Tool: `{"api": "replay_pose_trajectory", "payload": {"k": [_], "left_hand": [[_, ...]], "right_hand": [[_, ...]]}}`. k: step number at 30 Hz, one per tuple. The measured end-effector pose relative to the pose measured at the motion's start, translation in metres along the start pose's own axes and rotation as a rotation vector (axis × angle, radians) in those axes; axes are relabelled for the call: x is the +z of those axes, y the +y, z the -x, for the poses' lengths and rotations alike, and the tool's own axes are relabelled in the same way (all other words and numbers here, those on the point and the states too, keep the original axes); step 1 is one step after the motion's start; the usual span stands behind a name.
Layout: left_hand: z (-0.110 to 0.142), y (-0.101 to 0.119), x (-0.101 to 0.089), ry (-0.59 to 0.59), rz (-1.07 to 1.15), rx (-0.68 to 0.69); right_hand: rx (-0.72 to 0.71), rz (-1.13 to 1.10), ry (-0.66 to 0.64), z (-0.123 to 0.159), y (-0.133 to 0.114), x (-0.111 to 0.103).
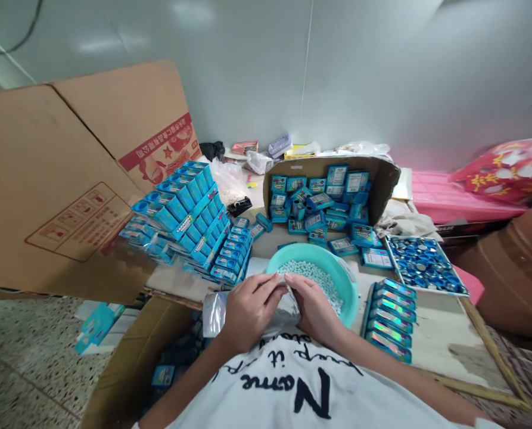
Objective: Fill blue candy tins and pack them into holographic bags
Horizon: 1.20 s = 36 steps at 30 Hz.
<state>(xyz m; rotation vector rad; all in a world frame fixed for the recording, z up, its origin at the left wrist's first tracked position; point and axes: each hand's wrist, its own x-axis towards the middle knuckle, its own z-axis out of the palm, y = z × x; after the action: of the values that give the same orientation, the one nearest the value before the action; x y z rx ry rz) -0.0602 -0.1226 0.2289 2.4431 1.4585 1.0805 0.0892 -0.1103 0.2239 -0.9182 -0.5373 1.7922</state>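
Observation:
Close to my body, over the near rim of a turquoise bowl [350, 298], my two hands meet. My left hand [253, 307] and my right hand [313, 304] are closed, fingertips together, pinching the top of a silver foil pouch [288, 311]. My fingers hide much of the pouch. Many small pale-blue pellets [313, 277] lie in the bowl. Another silver foil piece [214, 314] sits beside my left wrist. Right of the bowl stands a row of shiny blue small boxes [389, 322].
Stacked blue boxes [189, 220] rise at left before a large cardboard carton [69, 179]. Behind the bowl, an open carton [384, 185] spills loose blue boxes [319, 202]. A white tray [462, 290] of blue-and-silver round pieces [422, 262] is at right. An open brown container [118, 363] stands below left.

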Motion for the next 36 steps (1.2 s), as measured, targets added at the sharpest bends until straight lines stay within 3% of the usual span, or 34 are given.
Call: {"api": "replay_pose_trajectory", "payload": {"k": [5, 14, 22, 27, 30, 32, 34, 36], "left_hand": [[0.002, 0.001, 0.002, 0.082, 0.028, 0.046], [0.005, -0.002, 0.000, 0.067, 0.069, 0.049], [0.008, -0.007, 0.000, 0.028, -0.035, 0.211], [0.008, -0.007, 0.001, -0.071, 0.120, 0.275], [0.005, -0.003, -0.001, -0.209, 0.363, 0.204], [0.005, 0.001, -0.003, -0.250, 0.555, 0.088], [0.006, 0.003, -0.006, -0.177, 0.730, -0.090], [0.006, -0.002, -0.008, -0.014, 0.854, -0.293]], "right_hand": [[0.017, -0.080, 0.028, 0.002, 0.006, -0.004], [-0.004, -0.064, 0.022, 0.001, 0.006, -0.002], [0.038, -0.037, 0.083, -0.002, 0.007, 0.000], [0.010, -0.025, 0.134, -0.011, 0.011, -0.004], [-0.014, -0.032, 0.199, -0.019, 0.010, -0.008], [-0.030, -0.021, 0.222, -0.023, 0.007, -0.012], [-0.055, 0.001, 0.249, -0.030, 0.003, -0.022], [-0.097, 0.036, 0.305, -0.039, 0.000, -0.040]]}}
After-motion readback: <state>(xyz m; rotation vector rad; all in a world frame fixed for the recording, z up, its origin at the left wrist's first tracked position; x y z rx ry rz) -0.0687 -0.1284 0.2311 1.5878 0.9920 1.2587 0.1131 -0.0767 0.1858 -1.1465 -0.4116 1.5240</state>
